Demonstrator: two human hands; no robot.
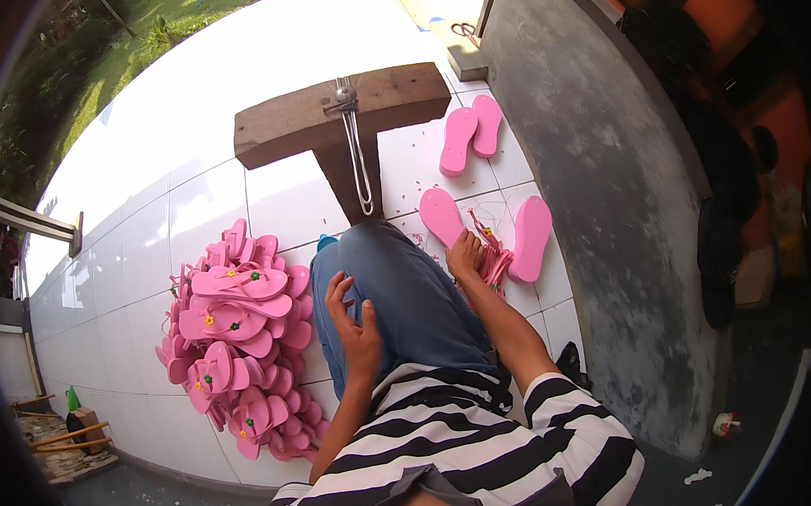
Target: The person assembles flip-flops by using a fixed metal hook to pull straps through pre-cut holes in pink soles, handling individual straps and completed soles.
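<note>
My left hand (pixel 355 335) hovers over my left thigh, its fingers apart and nothing in it. Down beside my right knee, my right hand (pixel 465 255) has curled fingers at the left edge of a bundle of pink flip-flop straps (pixel 495 272); what is between the fingers is hidden. Just past that hand lies a loose pink sole (pixel 441 217), and another pink sole (pixel 531 238) is to the right of the bundle. In front of my knees stands a T-shaped wooden stand (pixel 278 130), with a looped metal rod (pixel 356 156) fixed over its top.
A big heap of pink flip-flops (pixel 238 351) with flower trims covers the tiles at my left. Two more pink soles (pixel 458 142) overlap beyond the stand. Scissors (pixel 465 31) rest on a ledge near a grey wall (pixel 591 154) on the right. Pink scraps dot the floor.
</note>
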